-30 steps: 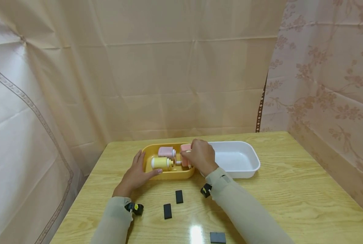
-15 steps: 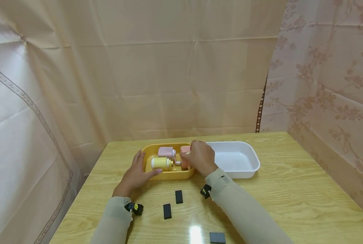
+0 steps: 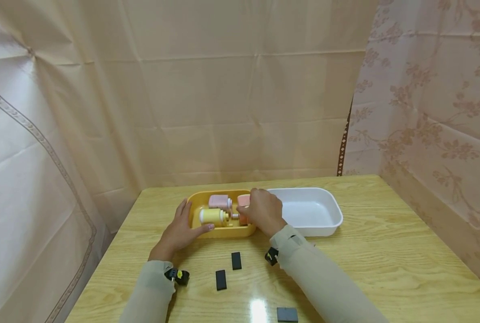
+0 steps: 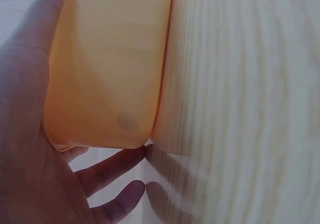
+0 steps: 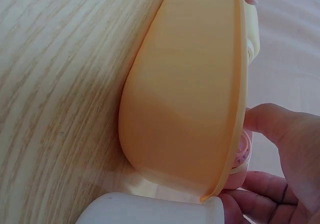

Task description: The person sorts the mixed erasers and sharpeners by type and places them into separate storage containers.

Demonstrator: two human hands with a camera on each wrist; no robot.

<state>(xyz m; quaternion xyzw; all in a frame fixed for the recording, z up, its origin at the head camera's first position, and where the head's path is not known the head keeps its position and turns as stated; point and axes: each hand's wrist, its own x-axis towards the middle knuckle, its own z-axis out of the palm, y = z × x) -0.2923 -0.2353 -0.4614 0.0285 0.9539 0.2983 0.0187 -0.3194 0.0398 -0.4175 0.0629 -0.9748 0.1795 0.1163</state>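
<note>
A yellow tray [image 3: 224, 232] stands at the far middle of the table. My left hand [image 3: 180, 233] spans its left end, thumb along the near rim and fingers extended at the end wall. In the left wrist view, the tray's outer wall [image 4: 112, 68] stands beside that hand. At the tray's right end my right hand [image 3: 266, 210] grips a pink bottle [image 3: 243, 200], its thumb in front and fingers behind, partly hiding it. A yellow pump bottle [image 3: 211, 216] and a pale pink bottle [image 3: 219, 201] lie on their sides in the tray.
A white tray [image 3: 310, 230] sits right beside the yellow one, partly behind my right hand. Two black blocks [image 3: 236, 260] lie in front of the trays. A grey block [image 3: 287, 314] is near the front. Curtains [image 3: 240, 112] hang behind the table.
My right hand has moved slightly left and lower over the pink bottle, covering more of it. My left hand has kept its place on the yellow tray.
</note>
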